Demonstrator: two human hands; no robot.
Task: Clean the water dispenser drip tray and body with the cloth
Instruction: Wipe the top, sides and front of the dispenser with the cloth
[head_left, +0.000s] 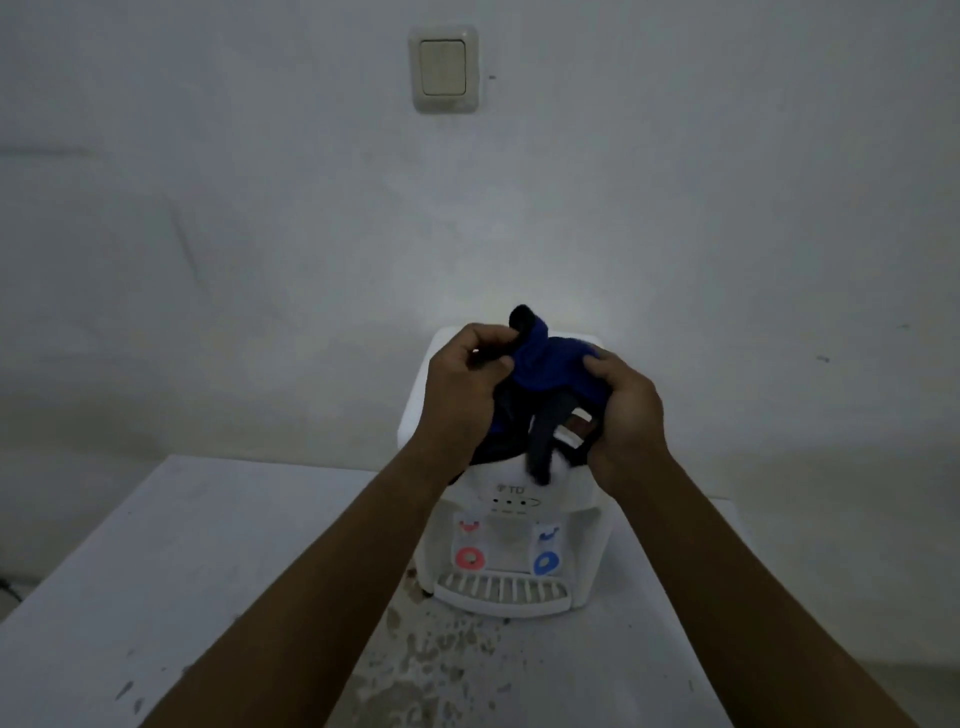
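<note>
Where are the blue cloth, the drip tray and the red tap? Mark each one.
blue cloth (550, 364), head view, on the bunched blue fabric near its top.
drip tray (501, 590), head view, on its slotted grille.
red tap (459, 560), head view, on the left side of its ring.

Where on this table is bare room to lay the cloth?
The table left of the water dispenser is bare to its edge; a narrower strip lies right. Crowded above it, where left hand and right hand grip the cloth.
</note>
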